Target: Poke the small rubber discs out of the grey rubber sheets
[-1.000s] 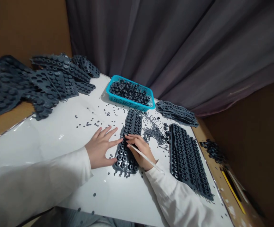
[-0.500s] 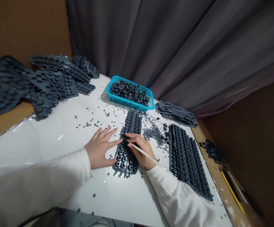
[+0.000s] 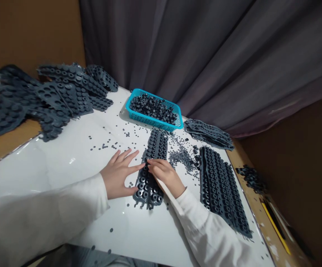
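A dark grey rubber sheet (image 3: 158,142), covered in rows of round ring-shaped parts, lies on the white tabletop. My left hand (image 3: 119,176) is spread at its left edge, with the index finger and thumb touching the sheet. Over the sheet's middle, my right hand (image 3: 168,176) is closed around a thin pale stick (image 3: 172,198), which slants back toward the wrist. The stick's tip is hidden under my fingers. Small dark discs (image 3: 183,157) are scattered on the table right of the sheet.
Beyond the sheet stands a blue basket (image 3: 138,115) filled with small dark rubber parts. More sheets (image 3: 224,189) lie at the right, another stack (image 3: 209,133) behind them. A heap of sheets (image 3: 58,96) sits at the far left. A yellow tool (image 3: 275,226) lies at the right edge.
My right hand has turned over the sheet, and the stick has swung lower, now pointing more steeply toward me. My left hand stays in place on the sheet's edge.
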Demonstrator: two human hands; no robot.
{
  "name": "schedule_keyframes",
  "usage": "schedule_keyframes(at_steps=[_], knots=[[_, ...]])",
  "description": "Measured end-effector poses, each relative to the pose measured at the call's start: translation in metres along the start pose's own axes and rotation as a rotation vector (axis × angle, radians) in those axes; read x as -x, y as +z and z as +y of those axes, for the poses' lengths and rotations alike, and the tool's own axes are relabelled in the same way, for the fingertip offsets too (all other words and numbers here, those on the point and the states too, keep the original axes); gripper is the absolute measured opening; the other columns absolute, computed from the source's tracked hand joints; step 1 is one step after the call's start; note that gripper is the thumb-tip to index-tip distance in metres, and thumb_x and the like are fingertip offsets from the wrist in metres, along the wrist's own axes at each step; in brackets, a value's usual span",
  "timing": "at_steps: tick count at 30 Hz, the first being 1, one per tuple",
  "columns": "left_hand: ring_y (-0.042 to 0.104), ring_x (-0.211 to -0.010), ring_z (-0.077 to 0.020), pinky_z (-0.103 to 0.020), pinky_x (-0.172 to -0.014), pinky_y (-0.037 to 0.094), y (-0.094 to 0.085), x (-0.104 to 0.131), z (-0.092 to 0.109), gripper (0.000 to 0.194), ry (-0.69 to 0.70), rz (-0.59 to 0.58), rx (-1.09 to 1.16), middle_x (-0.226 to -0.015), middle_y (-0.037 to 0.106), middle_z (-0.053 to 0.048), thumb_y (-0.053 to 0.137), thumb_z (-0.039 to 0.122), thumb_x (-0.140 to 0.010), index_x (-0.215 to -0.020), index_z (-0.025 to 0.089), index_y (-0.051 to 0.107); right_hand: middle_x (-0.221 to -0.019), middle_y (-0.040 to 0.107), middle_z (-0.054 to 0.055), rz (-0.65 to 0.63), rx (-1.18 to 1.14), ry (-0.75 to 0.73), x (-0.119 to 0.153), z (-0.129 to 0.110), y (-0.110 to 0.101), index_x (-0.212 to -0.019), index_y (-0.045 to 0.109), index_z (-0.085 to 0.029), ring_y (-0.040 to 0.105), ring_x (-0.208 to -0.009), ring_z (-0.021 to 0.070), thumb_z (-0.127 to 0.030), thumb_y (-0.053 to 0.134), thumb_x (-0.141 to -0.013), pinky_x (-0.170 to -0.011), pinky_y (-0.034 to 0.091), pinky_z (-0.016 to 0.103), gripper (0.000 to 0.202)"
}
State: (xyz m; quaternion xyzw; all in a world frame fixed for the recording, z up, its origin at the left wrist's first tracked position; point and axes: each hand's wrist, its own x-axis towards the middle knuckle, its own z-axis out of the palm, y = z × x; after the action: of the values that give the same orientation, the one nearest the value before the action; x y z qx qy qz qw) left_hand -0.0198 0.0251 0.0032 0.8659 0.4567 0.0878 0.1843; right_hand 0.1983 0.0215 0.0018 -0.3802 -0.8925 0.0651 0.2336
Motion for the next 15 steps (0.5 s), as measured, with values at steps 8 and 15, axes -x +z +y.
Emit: schedule_keyframes(at_steps=[8,15], knots=[[0.015,-0.139,-0.0336,-0.054,-0.112,0.008,0.002,0.0,-0.001,0.068,-0.001,0.005,0.022,-0.152,0.023,-0.003,0.067,0.044,-0.066,-0.131,0.035,0.049,-0.116,0.064,0.014,0.145,-0.046,0.129,-0.006,0.007,-0.013,-0.098,0.06,-0.019,0.062,-0.101,0.0221,-0.019,0.043,-0.092,-0.085,0.052,0.039,0.018],[0.015,-0.139,-0.0336,-0.053,-0.112,0.009,0.001,0.0,-0.001,0.068,-0.005,0.006,0.021,-0.152,0.022,-0.003,0.067,0.044,-0.066,-0.131,0.035,0.049,-0.109,0.067,0.01,0.146,-0.336,0.158,0.0,-0.005,-0.006,-0.093,0.06,-0.021,0.06,-0.106,0.0197,-0.017,0.052,-0.087,-0.09,0.05,0.038,0.01]])
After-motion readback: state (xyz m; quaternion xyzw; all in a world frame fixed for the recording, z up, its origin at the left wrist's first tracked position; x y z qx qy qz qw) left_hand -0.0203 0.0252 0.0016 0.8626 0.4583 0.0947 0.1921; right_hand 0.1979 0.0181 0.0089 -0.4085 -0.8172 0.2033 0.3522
